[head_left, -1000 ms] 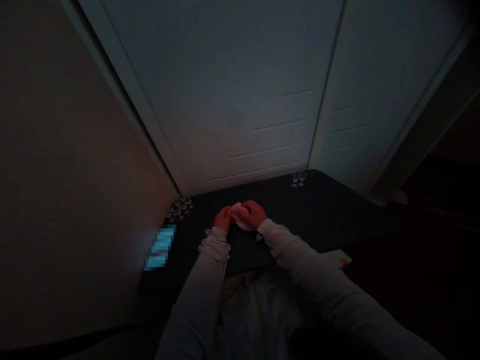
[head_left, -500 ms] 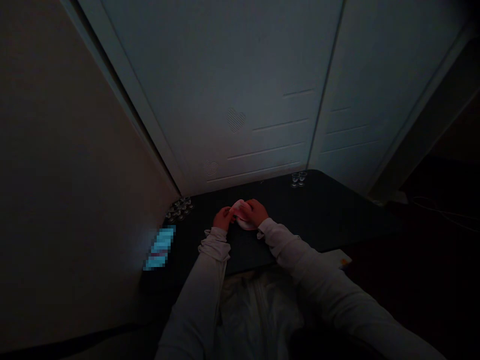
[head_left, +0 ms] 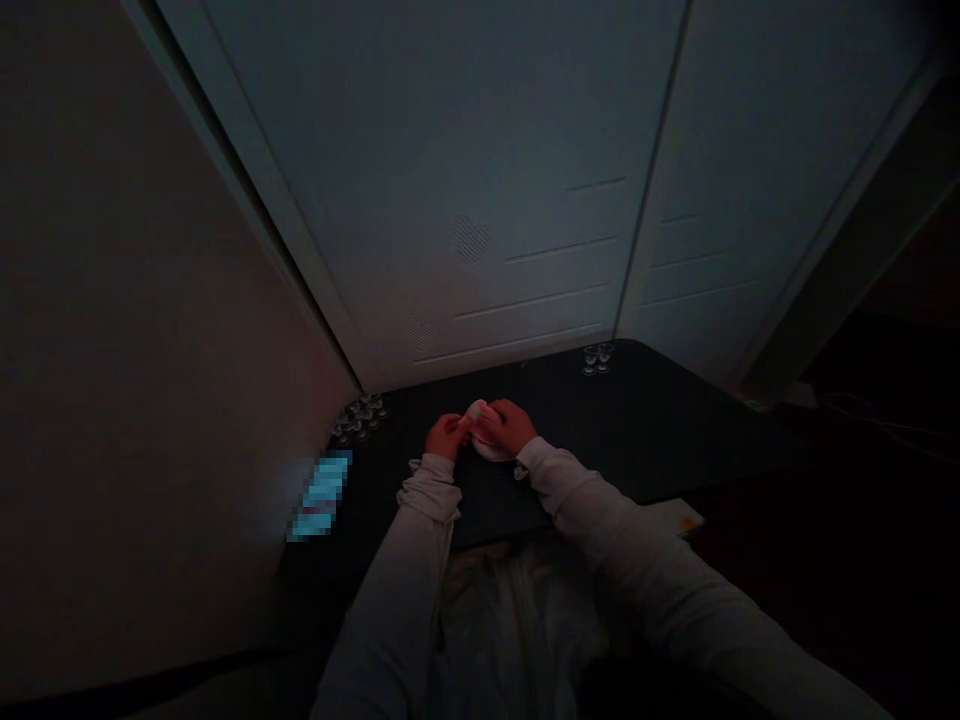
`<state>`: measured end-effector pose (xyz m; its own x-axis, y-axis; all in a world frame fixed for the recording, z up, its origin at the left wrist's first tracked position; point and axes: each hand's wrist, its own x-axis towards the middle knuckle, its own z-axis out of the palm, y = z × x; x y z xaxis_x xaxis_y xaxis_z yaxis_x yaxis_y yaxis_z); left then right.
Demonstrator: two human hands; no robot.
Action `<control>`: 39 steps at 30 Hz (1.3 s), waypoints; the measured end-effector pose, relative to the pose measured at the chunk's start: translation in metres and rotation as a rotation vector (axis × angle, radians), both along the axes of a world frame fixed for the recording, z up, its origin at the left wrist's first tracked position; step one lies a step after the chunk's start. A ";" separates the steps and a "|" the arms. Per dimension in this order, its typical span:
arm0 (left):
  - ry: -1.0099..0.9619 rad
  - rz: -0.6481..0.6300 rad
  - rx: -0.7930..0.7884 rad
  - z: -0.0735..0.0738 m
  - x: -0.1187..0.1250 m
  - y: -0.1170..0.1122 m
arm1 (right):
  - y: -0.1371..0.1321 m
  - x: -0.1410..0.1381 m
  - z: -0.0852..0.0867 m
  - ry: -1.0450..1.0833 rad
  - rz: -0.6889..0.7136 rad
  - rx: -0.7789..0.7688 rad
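Pinkish piece (head_left: 493, 452), apparently soft, at middle of dark desk (head_left: 645, 430); fingers of left hand (head_left: 442, 437) and right hand (head_left: 514, 428) clamped on it. Raised flap (head_left: 477, 408) looks narrower than half-second ago, hands barely moved: handling likely mid-course.

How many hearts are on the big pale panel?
2. The upper heart is on the pale panel; the lower heart is below it, further left, just above the dark table. Any below tabletop level would be hidden.
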<state>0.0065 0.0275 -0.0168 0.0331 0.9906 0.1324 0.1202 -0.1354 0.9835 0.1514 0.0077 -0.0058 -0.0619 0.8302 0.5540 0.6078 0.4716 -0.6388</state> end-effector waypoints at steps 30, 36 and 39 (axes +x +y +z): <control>-0.049 -0.069 -0.009 0.002 -0.001 -0.001 | 0.005 0.001 -0.002 0.029 -0.042 -0.106; -0.039 -0.085 -0.022 0.003 -0.002 -0.003 | 0.007 0.002 -0.004 0.033 -0.026 -0.100; -0.031 -0.079 -0.022 0.005 -0.001 -0.005 | 0.009 0.002 -0.005 0.017 -0.053 -0.096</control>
